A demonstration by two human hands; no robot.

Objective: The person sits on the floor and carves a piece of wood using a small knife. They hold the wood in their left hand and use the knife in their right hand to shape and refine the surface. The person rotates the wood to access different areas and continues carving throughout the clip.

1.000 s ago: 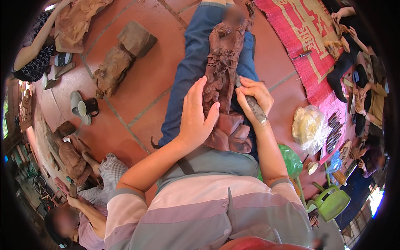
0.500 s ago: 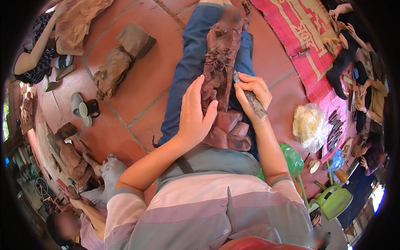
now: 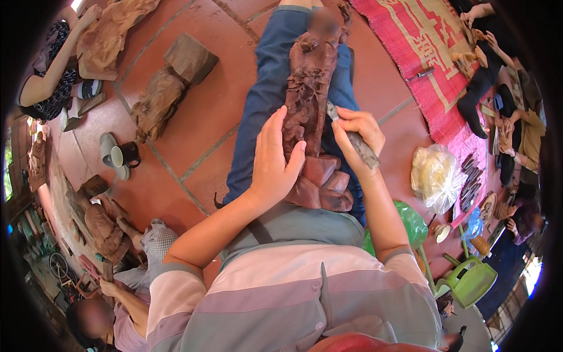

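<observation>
A dark reddish-brown wooden carving (image 3: 311, 88) of a figure lies lengthwise along my blue-trousered legs, its blocky base (image 3: 326, 186) against my lap. My left hand (image 3: 277, 154) rests on its left side near the base, fingers stretched out flat and thumb apart. On the other side, my right hand (image 3: 359, 132) is closed around a slim carving tool (image 3: 362, 149) with a mottled grey-brown handle. The tool slants up and left, its tip at the carving's right edge. Whether the tip touches the wood I cannot tell.
A rough wood carving (image 3: 158, 102) and a dark mug (image 3: 124, 155) with slippers (image 3: 108, 146) sit on the tiles to the left. On the right are a red mat (image 3: 404, 35), a plastic bag (image 3: 435, 179), several tools (image 3: 471, 182) and a green stool (image 3: 474, 283). Other people work around me.
My right hand and the tool have shifted slightly right and toward me. The left hand and carving stay put. At lower left, a person's hand has moved with a small wooden piece.
</observation>
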